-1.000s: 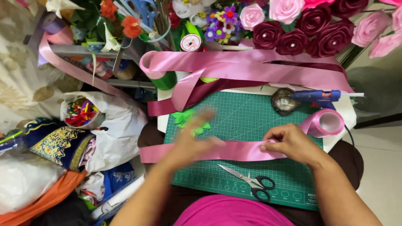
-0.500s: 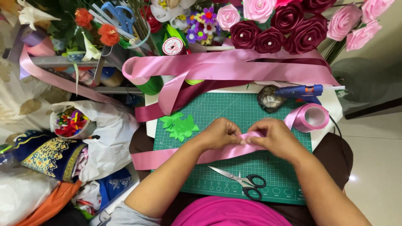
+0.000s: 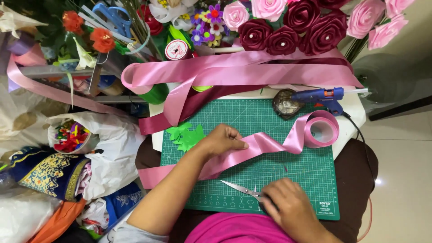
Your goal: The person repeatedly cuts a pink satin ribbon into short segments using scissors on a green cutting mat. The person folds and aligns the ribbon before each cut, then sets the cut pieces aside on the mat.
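Left hand (image 3: 223, 139) pinching the pink ribbon (image 3: 252, 148) flat on the green mat (image 3: 270, 121); right hand (image 3: 288, 204) closed round the scissors (image 3: 240, 189), near the mat's white corner label (image 3: 325, 205).

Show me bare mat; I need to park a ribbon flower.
Free: cutting mat between the green paper leaves and the dark dish, and its stretch below the ribbon roll. Crowded: the middle, under the pink ribbon, and around the scissors.

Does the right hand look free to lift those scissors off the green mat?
Probably yes: the right hand already rests over the handles of the scissors, which lie bare on the cutting mat, clear of the pink ribbon.
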